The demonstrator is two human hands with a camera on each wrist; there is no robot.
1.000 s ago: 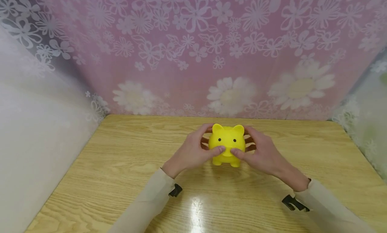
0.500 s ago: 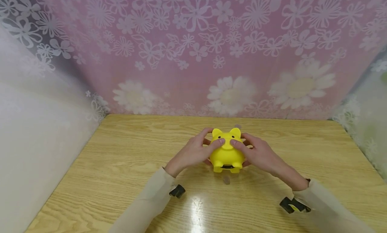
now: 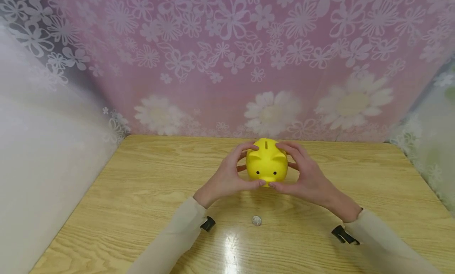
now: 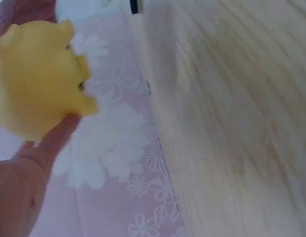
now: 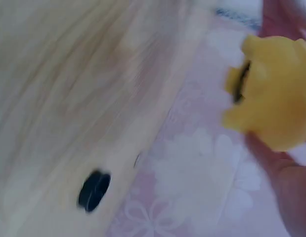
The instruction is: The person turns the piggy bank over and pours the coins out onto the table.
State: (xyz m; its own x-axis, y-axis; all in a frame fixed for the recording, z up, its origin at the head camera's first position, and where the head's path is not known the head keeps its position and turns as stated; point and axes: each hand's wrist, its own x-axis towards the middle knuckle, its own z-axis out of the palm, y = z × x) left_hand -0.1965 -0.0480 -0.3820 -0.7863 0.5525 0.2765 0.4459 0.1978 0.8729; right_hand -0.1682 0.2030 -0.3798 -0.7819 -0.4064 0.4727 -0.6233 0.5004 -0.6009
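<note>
Gripping yellow piggy bank (image 3: 267, 162), slot up.

Between your hands the yellow piggy bank (image 3: 267, 164) looks like smooth, matt plastic. The table (image 3: 142, 195) below it is light wood grain under a glossy coat — glare shows at lower centre. The coin (image 3: 256, 220) reads as shiny metal — the backdrop (image 3: 227, 60) as thin printed cloth.
</note>
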